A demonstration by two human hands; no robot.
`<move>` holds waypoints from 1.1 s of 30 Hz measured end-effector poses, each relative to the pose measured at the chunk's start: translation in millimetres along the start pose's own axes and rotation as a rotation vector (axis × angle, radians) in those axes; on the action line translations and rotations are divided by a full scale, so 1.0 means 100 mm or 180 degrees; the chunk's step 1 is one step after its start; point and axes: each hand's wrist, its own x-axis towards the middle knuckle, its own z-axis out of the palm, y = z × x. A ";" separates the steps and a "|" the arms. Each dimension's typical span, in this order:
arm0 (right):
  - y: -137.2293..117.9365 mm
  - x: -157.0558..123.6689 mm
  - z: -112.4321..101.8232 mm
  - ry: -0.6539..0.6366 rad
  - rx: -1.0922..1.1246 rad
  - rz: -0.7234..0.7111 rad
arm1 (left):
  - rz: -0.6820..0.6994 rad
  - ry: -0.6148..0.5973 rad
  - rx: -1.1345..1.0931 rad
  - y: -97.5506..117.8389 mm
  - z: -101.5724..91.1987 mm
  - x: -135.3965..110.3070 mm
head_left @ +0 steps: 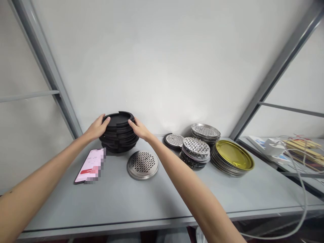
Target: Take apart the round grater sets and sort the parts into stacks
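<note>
At the back left stands a stack of black round trays (118, 143), some sitting slightly askew. My left hand (98, 127) grips the left rim of the top black round tray (117, 119), thumb on the upper edge. Opposite it, my right hand (139, 128) holds the same tray's right rim, also with the thumb on top. The raised rim of this tray has a step or gap in it. In front of the stack lies a round metal grater plate (143, 164) with slotted holes. The fingers behind the rim are partly hidden.
Right of my right arm are a black tray with a perforated plate (174, 140), stacked grater discs (196, 148), silver perforated lids (205, 131) and gold round lids (234, 155). A phone (88, 167) lies at left. White cables (302, 202) hang over the right edge.
</note>
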 end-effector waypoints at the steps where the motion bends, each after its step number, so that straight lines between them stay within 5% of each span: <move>1: 0.01 0.00 0.00 0.0002 0.0021 0.0049 | -0.0063 0.0011 -0.0027 0.01 0.01 0.00; 5: -0.02 0.01 -0.06 0.0076 -0.0004 0.0504 | -0.0284 -0.0057 -0.0112 0.10 -0.01 0.02; 8: -0.08 -0.09 -0.19 0.0208 -0.0091 0.0580 | -0.0139 0.0298 -0.0090 0.26 -0.06 -0.08; 10: -0.09 -0.28 -0.30 0.0345 -0.0145 0.0399 | 0.0077 0.0750 -0.0104 0.41 -0.08 -0.30; 11: -0.06 -0.41 -0.37 0.0394 -0.0188 0.0270 | 0.0337 0.1244 -0.0192 0.49 -0.07 -0.45; 13: 0.04 -0.73 -0.50 0.0348 -0.0380 0.0019 | 0.1146 0.1461 -0.0421 0.65 -0.01 -0.83; 16: 0.27 -1.25 -0.65 -0.0137 -0.1050 -0.0240 | 0.2057 -0.0265 -0.0609 0.84 0.20 -1.38; 19: 0.48 -1.63 -0.71 -0.0334 -0.1458 -0.0234 | 0.1606 -0.1366 -0.0265 0.92 0.48 -1.70; 25: 0.63 -1.82 -0.64 -0.0445 -0.1381 0.0100 | 0.0952 -0.1586 0.0031 0.95 0.85 -1.71; 33: 0.65 -1.85 -0.67 -0.0744 -0.1079 0.0008 | 0.0953 -0.1371 -0.0487 1.05 0.80 -1.56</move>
